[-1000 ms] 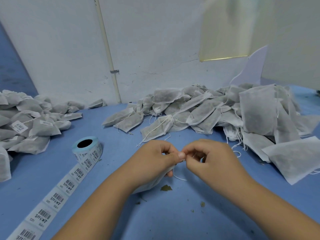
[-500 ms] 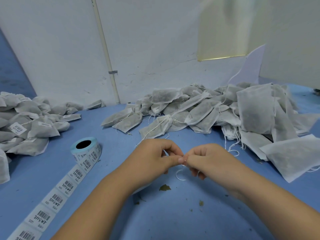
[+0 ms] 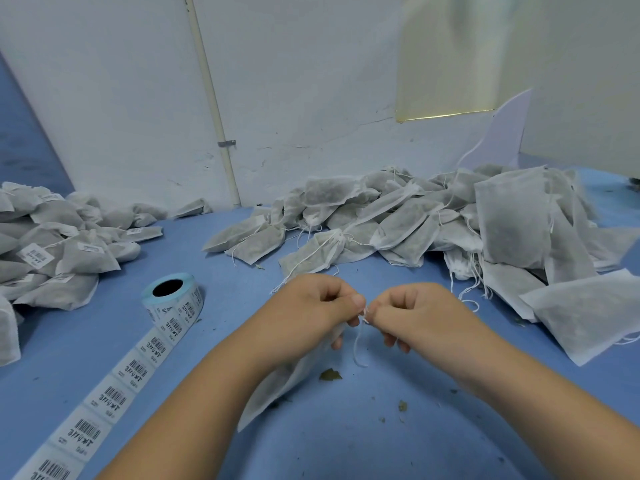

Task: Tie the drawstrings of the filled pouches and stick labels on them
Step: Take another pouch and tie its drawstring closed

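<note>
At frame center, your left hand [image 3: 311, 311] and right hand [image 3: 415, 311] fingers pinch the pouch's [image 3: 277, 386] drawstring [image 3: 356, 344] above the blue counter [image 3: 346, 438].

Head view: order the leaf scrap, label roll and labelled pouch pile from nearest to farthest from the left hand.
1. Leaf scrap, just below the left hand, which pinches the drawstring.
2. Label roll, to its left.
3. Labelled pouch pile, far left.
</note>
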